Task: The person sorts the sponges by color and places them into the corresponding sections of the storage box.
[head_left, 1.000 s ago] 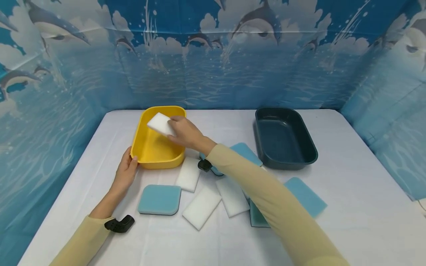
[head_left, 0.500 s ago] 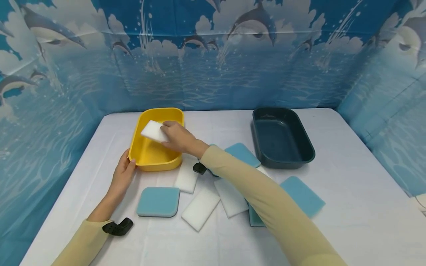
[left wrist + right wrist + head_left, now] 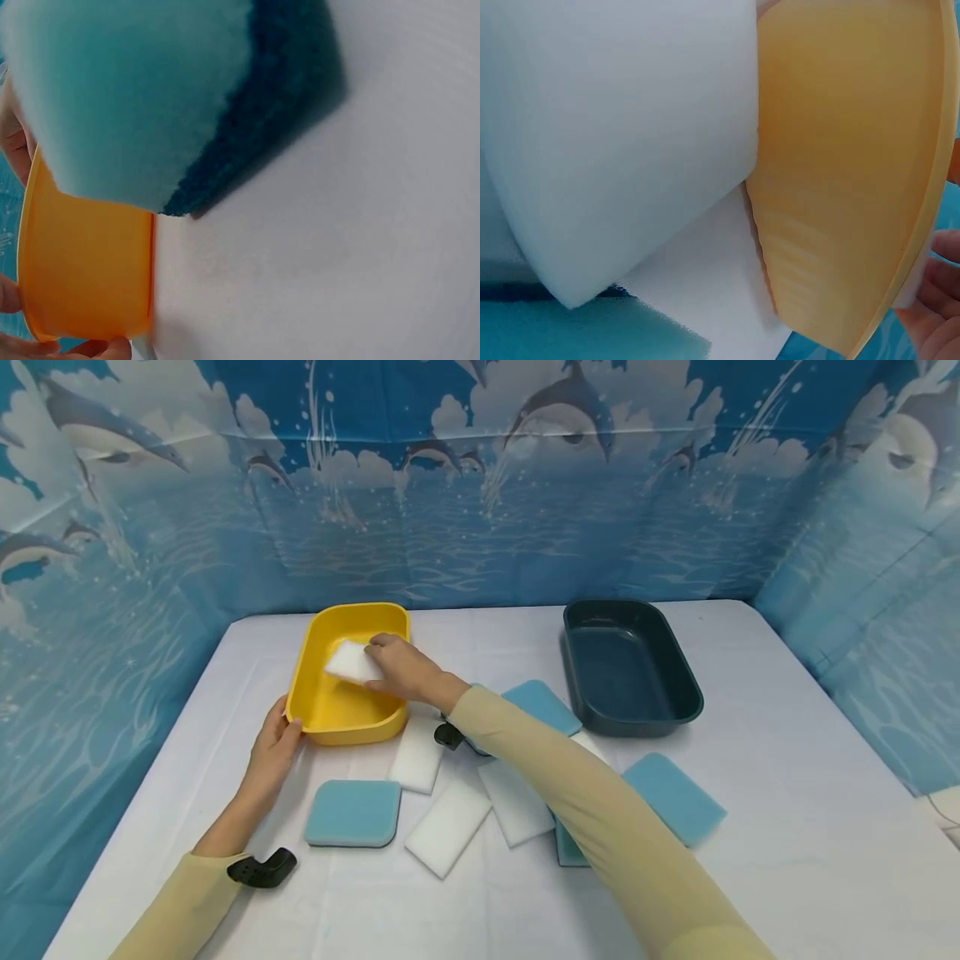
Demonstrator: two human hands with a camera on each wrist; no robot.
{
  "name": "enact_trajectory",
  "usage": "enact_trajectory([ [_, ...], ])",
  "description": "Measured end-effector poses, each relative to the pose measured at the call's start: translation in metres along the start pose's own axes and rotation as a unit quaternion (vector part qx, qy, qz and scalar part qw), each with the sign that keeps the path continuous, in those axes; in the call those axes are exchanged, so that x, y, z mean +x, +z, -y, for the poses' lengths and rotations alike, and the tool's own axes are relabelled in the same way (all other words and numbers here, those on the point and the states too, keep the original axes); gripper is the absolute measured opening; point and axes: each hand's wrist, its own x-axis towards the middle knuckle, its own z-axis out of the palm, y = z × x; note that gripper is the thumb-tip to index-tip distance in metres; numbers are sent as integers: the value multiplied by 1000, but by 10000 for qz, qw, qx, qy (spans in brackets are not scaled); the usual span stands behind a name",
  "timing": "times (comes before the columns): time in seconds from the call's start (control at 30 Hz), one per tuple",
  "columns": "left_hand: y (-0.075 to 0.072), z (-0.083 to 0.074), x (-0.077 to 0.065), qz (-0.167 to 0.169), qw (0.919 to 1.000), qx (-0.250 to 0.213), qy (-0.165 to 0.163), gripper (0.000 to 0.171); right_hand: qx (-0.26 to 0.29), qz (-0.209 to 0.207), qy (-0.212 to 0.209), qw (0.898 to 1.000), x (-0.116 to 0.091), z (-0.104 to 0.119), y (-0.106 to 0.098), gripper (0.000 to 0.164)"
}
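A plain white sponge (image 3: 350,662) is pinched in my right hand (image 3: 405,668), low inside the yellow bin (image 3: 356,735) in the head view. The right wrist view shows the fingers (image 3: 937,307) of that hand beyond the bin's rim, with a bit of the white sponge beside them. My left hand (image 3: 272,750) holds the bin at its near left corner, thumb over the rim. In the left wrist view its fingers (image 3: 94,349) show at the lower left against the bin. Just in front of the bin lies a light blue sponge (image 3: 354,814) with a dark underside.
Several white sponges (image 3: 450,827) lie scattered mid-table, partly under my right forearm. Among them are blue sponges, one at the right (image 3: 675,797) and another behind the arm (image 3: 542,706). A dark teal bin (image 3: 633,728) stands at the back right, before a dolphin-print curtain (image 3: 480,543).
My right hand has lowered the white sponge deeper into the yellow bin. The left hand keeps its hold on the bin's corner. The head view has shifted slightly.
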Motion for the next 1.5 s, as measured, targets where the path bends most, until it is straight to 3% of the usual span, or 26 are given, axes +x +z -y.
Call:
enact_trajectory([
  [0.6,4,1,1,62,9994,259,216,57,114,-248,-25,9996,-16,-5,-6,58],
  [0.8,4,2,-3,100,9994,281,145,57,147,-281,-168,9994,-22,-4,-7,58],
  [1.1,3,2,0,139,9992,209,305,57,163,-438,-381,9982,-29,-4,-15,57],
  [1.5,-2,1,-3,150,9988,443,127,59,95,-574,-699,9958,-51,-1,-15,57],
])
